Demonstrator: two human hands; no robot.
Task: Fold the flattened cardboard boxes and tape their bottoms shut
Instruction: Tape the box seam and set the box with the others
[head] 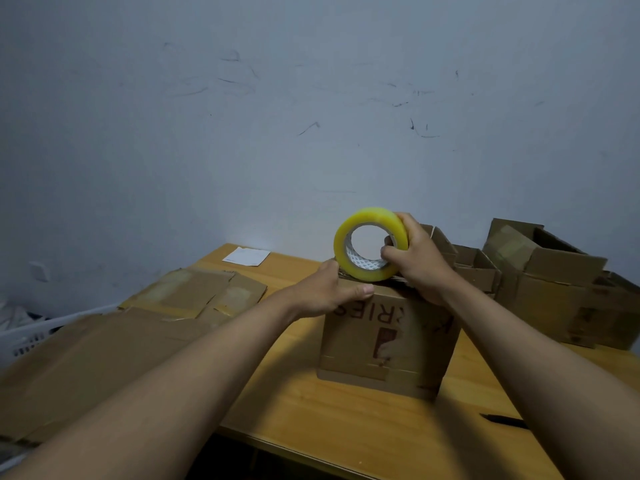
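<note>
Box (384,341) stands on the table (346,420), mid-right, print on its near face upside down, top side up toward the hands. Tape roll (370,244) stands on edge on the box top, yellowish, hole facing camera. Right hand (420,259) grips the roll from the right: thumb hooked through the core, fingers curled over the outer rim. Left hand (332,292) lies flat on the box's top left edge, palm down, thumb stretched along the near top edge, fingers closed over the far side; fingertips hidden. Both forearms reach in from the bottom corners, nearly straight.

Flat boxes (145,327) stacked to the left, overhanging the table's left edge. Folded boxes (540,282) clustered right and behind, just beside the box. Pen (504,421) near the front right edge. Paper (246,256) at the far corner by the wall (311,116). Bare tabletop in front of the box; a white crate (24,337) is off the left side.
</note>
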